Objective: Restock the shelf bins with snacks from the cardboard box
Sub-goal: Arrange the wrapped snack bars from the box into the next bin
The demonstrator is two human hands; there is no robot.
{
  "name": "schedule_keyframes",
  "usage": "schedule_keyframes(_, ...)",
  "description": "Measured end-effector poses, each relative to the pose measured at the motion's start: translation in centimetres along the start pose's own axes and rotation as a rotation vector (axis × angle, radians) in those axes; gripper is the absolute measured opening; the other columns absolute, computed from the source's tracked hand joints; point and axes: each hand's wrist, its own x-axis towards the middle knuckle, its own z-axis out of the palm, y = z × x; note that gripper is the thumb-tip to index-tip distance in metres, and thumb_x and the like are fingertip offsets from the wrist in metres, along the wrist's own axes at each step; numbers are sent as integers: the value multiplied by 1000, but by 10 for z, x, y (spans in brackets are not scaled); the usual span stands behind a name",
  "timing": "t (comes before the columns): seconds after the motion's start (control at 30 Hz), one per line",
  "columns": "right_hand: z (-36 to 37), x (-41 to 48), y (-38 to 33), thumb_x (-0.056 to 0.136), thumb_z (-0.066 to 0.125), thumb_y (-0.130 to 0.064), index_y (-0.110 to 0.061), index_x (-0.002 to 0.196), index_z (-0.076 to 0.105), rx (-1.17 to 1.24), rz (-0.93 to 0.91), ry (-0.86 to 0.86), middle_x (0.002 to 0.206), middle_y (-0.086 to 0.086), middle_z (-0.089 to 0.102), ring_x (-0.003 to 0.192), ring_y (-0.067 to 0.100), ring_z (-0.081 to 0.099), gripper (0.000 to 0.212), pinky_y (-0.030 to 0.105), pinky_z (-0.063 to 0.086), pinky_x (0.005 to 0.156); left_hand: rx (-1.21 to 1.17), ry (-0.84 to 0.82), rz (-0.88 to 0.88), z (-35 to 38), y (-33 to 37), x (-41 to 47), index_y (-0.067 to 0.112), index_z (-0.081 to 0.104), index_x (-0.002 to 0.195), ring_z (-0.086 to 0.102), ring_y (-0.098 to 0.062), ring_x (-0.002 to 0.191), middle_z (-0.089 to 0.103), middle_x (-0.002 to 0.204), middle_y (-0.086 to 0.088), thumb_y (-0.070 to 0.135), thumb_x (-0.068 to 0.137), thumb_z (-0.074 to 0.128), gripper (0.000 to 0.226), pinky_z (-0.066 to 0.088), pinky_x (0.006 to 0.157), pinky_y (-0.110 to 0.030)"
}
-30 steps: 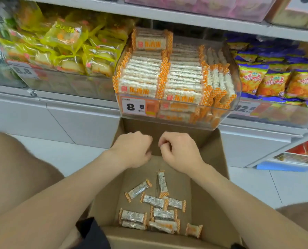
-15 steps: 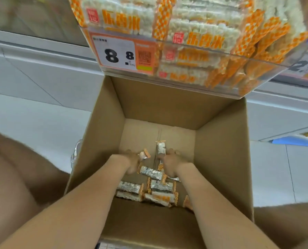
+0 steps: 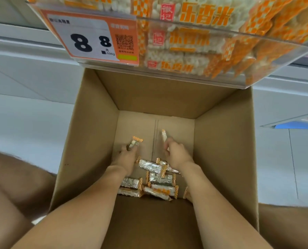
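Since the head view is the only one I have, every entry below comes from it.

Both my arms reach down into the box (image 3: 88,141), which stands on the floor directly under the bin (image 3: 167,71).

Left hand (image 3: 126,157): fingers curled round one bar (image 3: 135,141), whose orange-checked end sticks up above the fingertips.

Right hand (image 3: 176,155): pinching a second bar (image 3: 164,134) by one end, with the other end pointing up and away. I cannot tell how the thumb lies. Both bars look lifted off the box floor, though the angle leaves that uncertain.

Progress (judgement): the bin, with the price tag (image 3: 88,36) on its front, shows bars stacked in several layers behind its clear wall, so most of the stocking looks done. The box is close to empty. The far half of its floor is bare cardboard, and a small heap (image 3: 155,177) of loose bars lies toward the near wall, between and under my wrists. Some overlap, so I give no firm count; a handful or a little more.

Left to do: carry the two held bars up to the bin, then come back for the heap. At two per trip I estimate several more trips. The top of the bin is out of frame, so I cannot read how much room it has.
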Motion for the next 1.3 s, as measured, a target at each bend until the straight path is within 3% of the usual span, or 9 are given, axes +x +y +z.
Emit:
schedule_keyframes(0.1, -9, -6, -1, 98, 52, -7, -24, 111, 48, 229, 22, 65, 112, 4, 57, 96, 27, 60, 21, 33, 48, 71, -188, 122, 20, 2, 9, -9, 26, 30, 129, 58, -32, 103, 46, 128, -16, 0, 98, 53, 46, 52, 93, -50)
schedule_keyframes(0.23, -27, -18, -8, 99, 57, -6, -22, 138, 48, 484, 14, 56, 108, 6, 62, 89, 21, 61, 43, 20, 42, 57, -430, 245, 9, -20, 33, -24, 24, 32, 119, 55, -13, 75, 58, 106, -6, -2, 102, 50, 36, 38, 56, -26)
schedule_keyframes(0.33, -43, -34, -20, 97, 56, -1, -16, 104, 67, 588, 14, 101, 88, 4, 67, 75, 14, 58, 19, 12, 39, 53, -604, 227, 28, -46, 45, -34, 20, 47, 118, 70, -17, 80, 66, 113, -3, 11, 105, 58, 19, 53, 64, -24)
schedule_keyframes(0.5, -79, -66, -48, 100, 50, -13, -9, 81, 60, 801, 134, 123, 70, 1, 60, 67, 15, 54, 22, 24, 40, 56, -815, 150, 88, -93, 55, -80, 13, 63, 121, 71, -19, 83, 70, 116, -12, 8, 105, 57, 18, 50, 60, -17)
schedule_keyframes(0.63, -98, -80, -75, 92, 47, -42, -14, 75, 65, 700, 54, 238, 71, 0, 68, 77, 23, 63, 38, 32, 46, 67, -800, 105, 136, -131, 57, -123, 16, 66, 115, 66, -12, 76, 68, 107, -12, 3, 100, 54, 23, 52, 65, -25)
schedule_keyframes(0.8, -118, -103, -102, 98, 51, -27, -18, 72, 58, 456, -139, 236, 71, -3, 61, 75, 21, 55, 28, 19, 38, 59, -671, 120, 263, -188, 54, -176, 14, 64, 116, 74, -15, 72, 74, 99, -15, 5, 100, 66, 18, 55, 63, -26)
schedule_keyframes(1.0, -161, -146, -148, 96, 48, -28, -9, 92, 71, 32, -262, 51, 94, 10, 74, 92, 31, 67, 30, 39, 52, 80, -614, 195, 294, -233, 54, -230, 11, 70, 110, 73, -19, 76, 77, 96, -18, 3, 102, 56, 18, 59, 68, -28)
schedule_keyframes(1.2, -212, -217, -180, 98, 48, -37, -12, 96, 70, -168, -294, 352, 96, 10, 71, 92, 33, 63, 33, 40, 53, 78, -823, 290, 257, -246, 60, -263, 7, 74, 100, 66, -18, 63, 76, 84, -17, 2, 98, 54, 20, 56, 61, -27)
schedule_keyframes(1.3, -214, -240, -172, 96, 47, -38, -18, 81, 64, 34, -293, 547, 80, 4, 68, 82, 27, 61, 30, 34, 47, 68, -835, 392, 253, -249, 63, -275, 8, 73, 101, 68, -21, 67, 76, 90, -20, 5, 101, 48, 25, 58, 59, -27)
